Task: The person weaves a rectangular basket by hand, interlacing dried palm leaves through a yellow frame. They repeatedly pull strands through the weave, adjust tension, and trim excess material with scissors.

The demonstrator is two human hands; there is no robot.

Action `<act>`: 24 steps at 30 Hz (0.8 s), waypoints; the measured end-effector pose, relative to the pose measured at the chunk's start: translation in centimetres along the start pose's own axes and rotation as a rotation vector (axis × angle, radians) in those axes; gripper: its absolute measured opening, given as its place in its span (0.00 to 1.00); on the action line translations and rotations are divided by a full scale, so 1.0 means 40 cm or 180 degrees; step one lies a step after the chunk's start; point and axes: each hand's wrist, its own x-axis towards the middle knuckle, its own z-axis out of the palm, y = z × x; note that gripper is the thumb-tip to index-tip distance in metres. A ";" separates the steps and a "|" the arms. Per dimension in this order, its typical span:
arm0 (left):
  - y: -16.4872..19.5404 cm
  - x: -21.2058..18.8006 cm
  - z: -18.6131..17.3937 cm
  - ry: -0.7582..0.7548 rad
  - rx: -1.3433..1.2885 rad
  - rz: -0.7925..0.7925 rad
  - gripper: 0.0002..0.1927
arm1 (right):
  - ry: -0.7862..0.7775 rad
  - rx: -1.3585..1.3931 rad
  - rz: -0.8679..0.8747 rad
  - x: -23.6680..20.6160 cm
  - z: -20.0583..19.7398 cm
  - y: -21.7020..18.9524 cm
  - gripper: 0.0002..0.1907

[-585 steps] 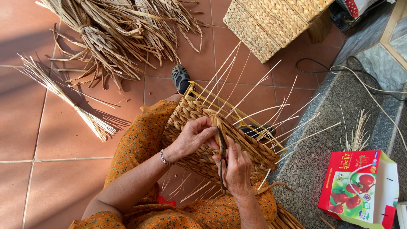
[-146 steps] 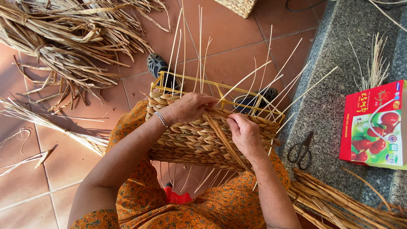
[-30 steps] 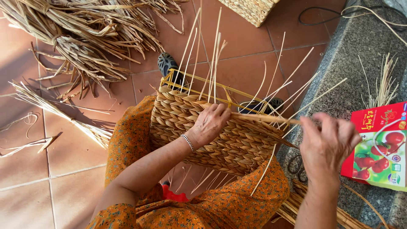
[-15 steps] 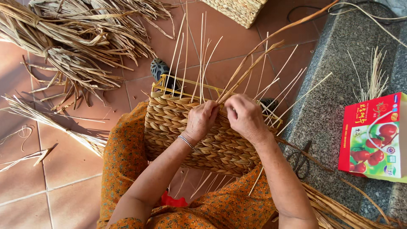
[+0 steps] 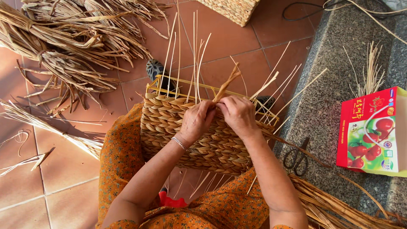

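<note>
I see both hands at the half-woven basket's [image 5: 199, 140] far rim, left hand [image 5: 196, 121] and right hand [image 5: 239, 115] together pinching the brown weaving strand [image 5: 227, 85].

Bright daylight, sharp focus throughout, soft shadows beneath the dried straw bundles [image 5: 72, 46].

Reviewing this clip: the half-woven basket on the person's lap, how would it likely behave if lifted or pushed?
The basket probably feels light for its size, being dried plaited fibre on a thin yellow frame. The woven wall likely gives a little yet holds shape. The upright stakes look thin and springy, so they may bend or snag. Both the left hand and right hand steady it.
</note>
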 end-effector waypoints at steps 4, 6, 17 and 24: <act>-0.042 -0.015 0.048 0.0064 0.0006 -0.0218 0.11 | -0.0257 0.0541 0.0423 0.025 0.010 0.013 0.10; -0.059 -0.030 0.072 0.0097 0.0190 -0.0278 0.10 | -0.0705 0.0968 0.1046 0.029 0.007 0.024 0.09; 0.018 -0.007 0.035 -0.2090 0.2321 0.0143 0.31 | -0.3198 0.1676 0.1879 0.170 0.090 0.203 0.14; 0.041 0.016 0.010 -0.2376 0.2593 0.0431 0.24 | -0.4230 0.0763 0.2029 0.192 0.116 0.188 0.18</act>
